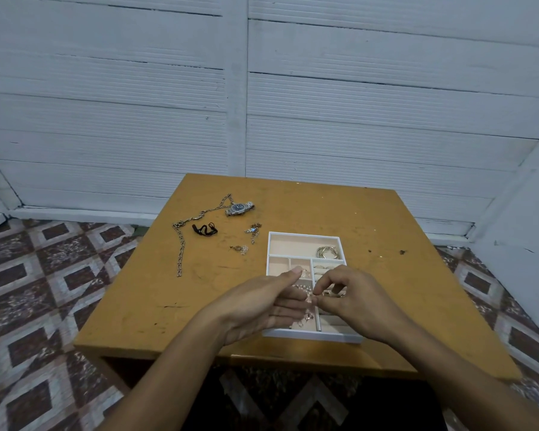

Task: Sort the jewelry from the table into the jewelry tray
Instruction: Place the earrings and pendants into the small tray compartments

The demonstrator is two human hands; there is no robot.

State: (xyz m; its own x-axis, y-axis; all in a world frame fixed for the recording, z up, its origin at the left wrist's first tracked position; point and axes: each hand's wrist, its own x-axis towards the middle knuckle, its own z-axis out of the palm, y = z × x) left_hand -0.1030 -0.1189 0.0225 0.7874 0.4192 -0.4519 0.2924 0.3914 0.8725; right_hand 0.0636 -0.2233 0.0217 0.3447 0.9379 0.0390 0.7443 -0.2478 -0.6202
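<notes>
pinching jewelry piece (pixel 310 298) in right hand (pixel 357 301) fingers (pixel 322 287) over jewelry tray (pixel 305 235)

Dim, flat, bluish light, soft shadows, wide-angle bending at edges, slightly soft focus

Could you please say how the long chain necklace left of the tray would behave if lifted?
The chain necklace lies in loose bends, so it will probably droop limply. Its far end nears the watch and might drag it.
</notes>
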